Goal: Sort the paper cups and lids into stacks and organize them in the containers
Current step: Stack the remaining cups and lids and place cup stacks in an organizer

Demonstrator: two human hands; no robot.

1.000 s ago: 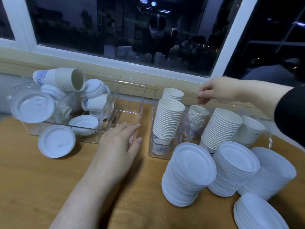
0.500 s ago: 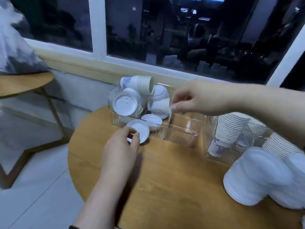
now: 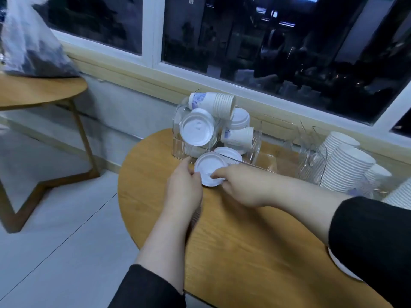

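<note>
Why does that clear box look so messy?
In the clear container by the window, paper cups lie on their sides, jumbled with loose lids. The cups on the right stand in neat stacks.

One view only, your head camera; it sits above the round wooden table (image 3: 255, 241) and looks forward and down, wide-angle, edges bowed; close in, your forearms run up from 6 o'clock toward centre; the window (image 3: 244, 41) spans 12 o'clock; a second table (image 3: 33, 90) lies at 10 o'clock; floor (image 3: 55, 218) at 8 o'clock.
</note>
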